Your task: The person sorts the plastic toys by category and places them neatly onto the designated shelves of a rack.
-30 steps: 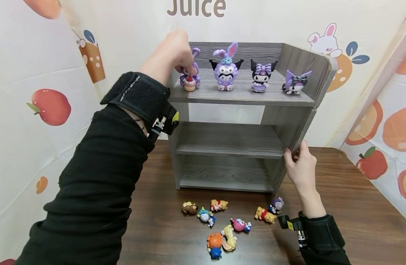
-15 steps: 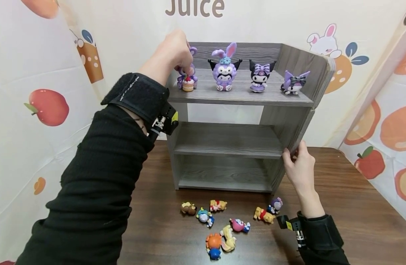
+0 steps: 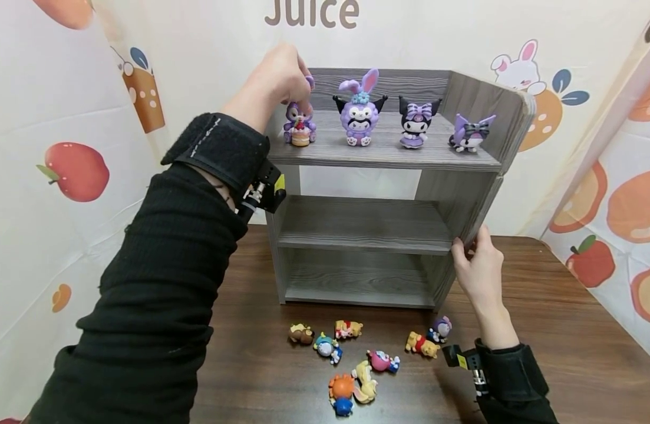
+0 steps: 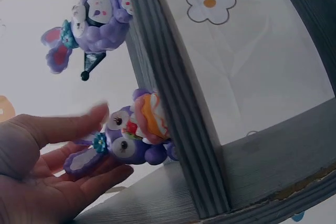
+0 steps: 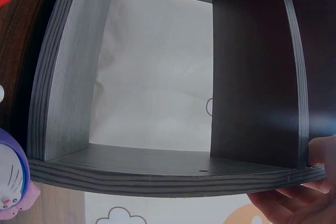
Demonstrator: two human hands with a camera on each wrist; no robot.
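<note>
A grey wooden shelf unit (image 3: 362,221) stands on the brown table. At the left end of its top board sits a purple bunny figurine with a cupcake (image 3: 299,126). My left hand (image 3: 283,73) is around its head; in the left wrist view the thumb is lifted off and the straight fingers lie behind its ears. My right hand (image 3: 482,265) grips the shelf's right side panel, thumb at the front edge and fingers on the outside. Along the top board stand a purple long-eared figurine (image 3: 360,115), a black-hooded figurine (image 3: 417,123) and a purple crouching figurine (image 3: 470,134).
Several small figurines lie on the table (image 3: 250,365) before the shelf, among them an orange and blue one (image 3: 342,388), a pale yellow one (image 3: 365,383) and a yellow bear in red (image 3: 422,344). A fruit-printed cloth (image 3: 197,53) hangs behind.
My left hand has risen slightly and loosened around the bunny figurine, showing more of its face. My right hand stays on the shelf's side.
</note>
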